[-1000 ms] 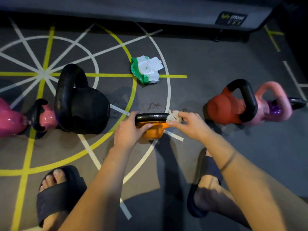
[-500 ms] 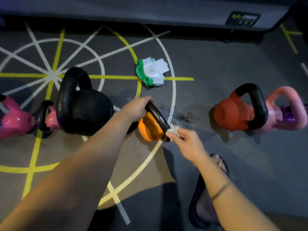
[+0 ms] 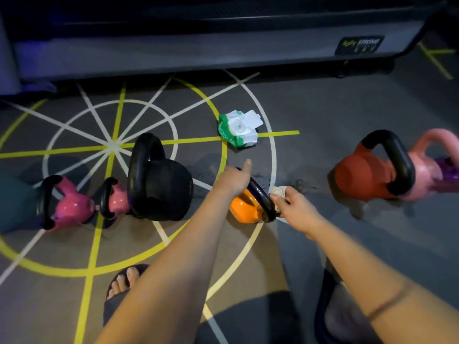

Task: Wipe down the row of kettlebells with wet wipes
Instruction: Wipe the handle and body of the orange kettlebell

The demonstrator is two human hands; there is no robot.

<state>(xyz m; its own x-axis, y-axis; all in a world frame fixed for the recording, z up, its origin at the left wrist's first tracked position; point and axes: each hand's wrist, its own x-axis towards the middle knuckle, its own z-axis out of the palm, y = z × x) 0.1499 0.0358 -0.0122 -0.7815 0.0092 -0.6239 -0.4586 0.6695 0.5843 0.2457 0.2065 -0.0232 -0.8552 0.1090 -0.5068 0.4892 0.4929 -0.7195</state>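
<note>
head | left hand grips round orange kettlebell | right hand pinches crumpled wipe

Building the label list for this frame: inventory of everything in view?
orange kettlebell: 1, orange, black handle, centre floor
black kettlebell: 1, black, left of orange
pink pair: 2, pink, black handles, further left
teal shape: 1, dark teal, left edge, unclear
red kettlebell: 1, red, black handle, right
pink kettlebell: 1, all pink, right of red
purple kettlebell: 1, purple, right edge, cut off
wipes pack: 1, green-white, floor beyond orange
wipe: 1, white, on orange's handle
floor: 1, grey, yellow and white lines
grey unit: 1, grey, along top
sandals: 2, dark, bottom
left grip: 1, holds orange's handle
right grip: 1, pinches wipe
</note>
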